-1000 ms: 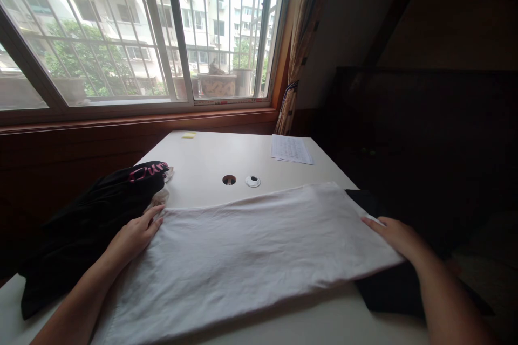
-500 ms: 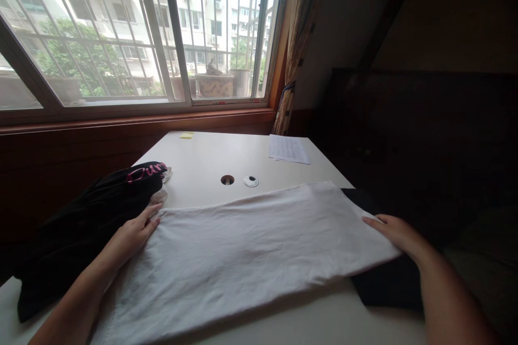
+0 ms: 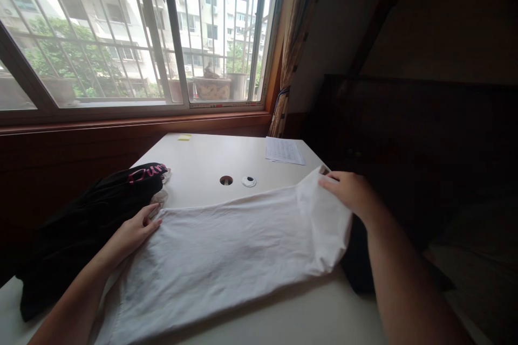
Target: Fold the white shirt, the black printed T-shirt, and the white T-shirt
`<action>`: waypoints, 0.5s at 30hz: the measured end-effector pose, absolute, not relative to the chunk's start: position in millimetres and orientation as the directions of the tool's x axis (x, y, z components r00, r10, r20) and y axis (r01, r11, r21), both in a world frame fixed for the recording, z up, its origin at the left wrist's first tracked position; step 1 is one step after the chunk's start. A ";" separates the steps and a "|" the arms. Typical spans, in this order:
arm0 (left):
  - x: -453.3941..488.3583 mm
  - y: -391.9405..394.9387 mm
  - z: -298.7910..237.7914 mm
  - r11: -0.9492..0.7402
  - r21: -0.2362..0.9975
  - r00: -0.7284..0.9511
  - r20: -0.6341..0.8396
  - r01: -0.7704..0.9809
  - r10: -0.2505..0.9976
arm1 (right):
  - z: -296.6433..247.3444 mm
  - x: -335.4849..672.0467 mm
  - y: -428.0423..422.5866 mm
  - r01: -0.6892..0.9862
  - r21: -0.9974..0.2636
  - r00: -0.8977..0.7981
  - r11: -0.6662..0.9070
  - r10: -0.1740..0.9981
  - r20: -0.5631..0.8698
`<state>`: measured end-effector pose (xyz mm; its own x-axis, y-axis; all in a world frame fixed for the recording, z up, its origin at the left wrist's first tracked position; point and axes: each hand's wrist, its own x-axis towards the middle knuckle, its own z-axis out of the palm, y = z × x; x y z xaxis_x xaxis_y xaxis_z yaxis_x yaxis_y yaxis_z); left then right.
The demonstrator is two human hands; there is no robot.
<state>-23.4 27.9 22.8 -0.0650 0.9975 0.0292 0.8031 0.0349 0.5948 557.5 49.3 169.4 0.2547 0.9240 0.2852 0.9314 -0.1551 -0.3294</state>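
A white cloth garment [image 3: 226, 253] lies stretched lengthwise over the white table, its exact kind not plain from here. At its far left corner my left hand [image 3: 135, 226] pinches the edge between thumb and fingers. My right hand [image 3: 348, 191] grips the far right corner and holds it raised, so that end bunches into folds. Dark fabric [image 3: 358, 264] shows beneath the right end. Just left of my left hand is a black garment [image 3: 81, 221] with pink lettering.
Farther back on the table [image 3: 210, 164] are a round hole [image 3: 226, 180], a white grommet cover [image 3: 249, 181], printed sheets [image 3: 285, 151] and a yellow sticky note [image 3: 185, 137]. A barred window [image 3: 218, 38] and a tied curtain [image 3: 281, 102] stand beyond.
My right hand has moved up and left, lifting the white garment's right end and drawing it inward into folds. My left hand has stayed at its corner.
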 end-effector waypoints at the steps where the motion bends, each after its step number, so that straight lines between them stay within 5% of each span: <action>1: -24.8 28.3 22.8 0.038 0.600 -0.065 0.023 0.799 0.998 | 176.3 531.2 49.6 0.937 -0.338 0.190 -0.087 0.940 0.284; 6: -33.7 31.6 18.8 0.034 0.648 -0.052 0.009 0.761 0.999 | 179.1 391.7 22.2 0.885 -0.349 -0.167 0.307 0.911 0.378; 9: -36.4 32.2 16.8 0.018 0.680 -0.046 0.023 0.733 0.999 | 160.2 335.1 -11.0 0.601 -0.466 -0.574 0.650 0.756 0.314; 12: -34.7 30.4 19.0 0.014 0.693 -0.048 0.029 0.721 0.998 | 136.8 322.1 -28.0 0.486 -0.539 -0.713 0.688 0.669 0.211; 15: -30.7 28.0 23.3 0.025 0.683 -0.053 0.020 0.730 0.998 | 108.0 343.9 -17.0 0.590 -0.512 -0.609 0.624 0.761 0.225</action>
<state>-30.7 28.0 23.3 -0.0526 0.9984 0.0199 0.7299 0.0249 0.6831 343.9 -17.0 108.0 -0.6088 0.7607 0.2249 0.5903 0.6239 -0.5121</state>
